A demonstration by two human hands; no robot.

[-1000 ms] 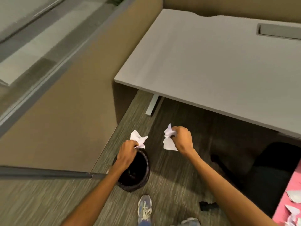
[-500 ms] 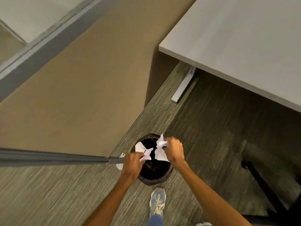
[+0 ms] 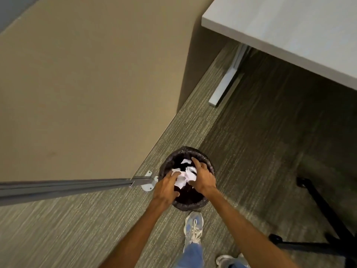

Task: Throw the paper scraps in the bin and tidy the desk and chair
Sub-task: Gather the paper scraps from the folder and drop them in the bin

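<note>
A tan partition wall [image 3: 87, 84] fills the upper left of the view, and grey-green striped carpet [image 3: 251, 161] covers the floor below it. At the upper right, the pale grey counter [image 3: 289, 31] juts in by one corner, with a light metal foot [image 3: 226, 84] of its leg resting on the carpet beneath. Along the right edge, the black legs of a chair base [image 3: 324, 211] spread over the floor, one ending in a caster. A grey metal rail [image 3: 67, 186] runs from the left edge to a small bracket [image 3: 148, 183] just beside the bin. The bin [image 3: 193, 206] is a small round one lined with a dark bag; it stands upright on the carpet near the partition's corner, its mouth facing straight up at the camera. Both forearms reach down over it. The left hand [image 3: 166, 188] is over the near left of the rim, fingers [image 3: 172, 176] spread and loosened, their tips touching the white paper scraps [image 3: 183, 178]. The right hand [image 3: 203, 176] is over the right side of the mouth, fingers splayed and released, palm down against the same crumpled clump. The scraps sit between the two hands within the bin's opening; whether they rest on anything inside cannot be told. Another white scrap [image 3: 185, 161] lies deeper in the bin toward the far rim. The clump is crumpled, with no clear long axis. A grey and blue sneaker [image 3: 193, 227] points toward the bin just below it.
</note>
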